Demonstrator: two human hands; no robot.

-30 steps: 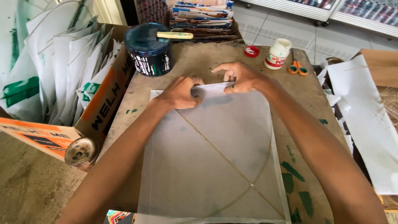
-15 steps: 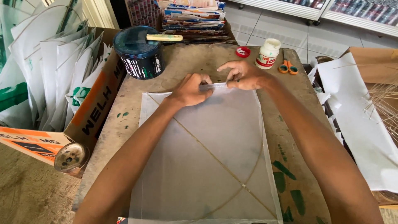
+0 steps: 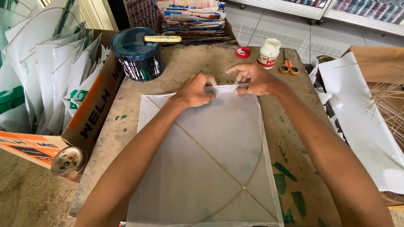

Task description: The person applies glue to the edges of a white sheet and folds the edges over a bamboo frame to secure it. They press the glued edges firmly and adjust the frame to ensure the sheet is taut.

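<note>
A square of thin white paper (image 3: 210,168) with crossed thin sticks, a kite, lies flat on a worn wooden table (image 3: 189,67). Its far corner is folded over into a narrow flap (image 3: 225,88). My left hand (image 3: 194,90) pinches the left part of that flap. My right hand (image 3: 252,79) presses the flap's right end with its fingertips, index finger stretched out to the left.
A dark paint can (image 3: 136,52) with a brush across it stands at the far left. A white glue bottle (image 3: 268,53), its red cap (image 3: 243,52) and orange scissors (image 3: 288,66) sit at the far right. A cardboard box of finished kites (image 3: 63,80) is left; white paper sheets (image 3: 362,122) and thin sticks right.
Both hands stay on the folded far corner; my right hand's fingers have shifted slightly along the flap. The view has tilted a little, so the table appears lower.
</note>
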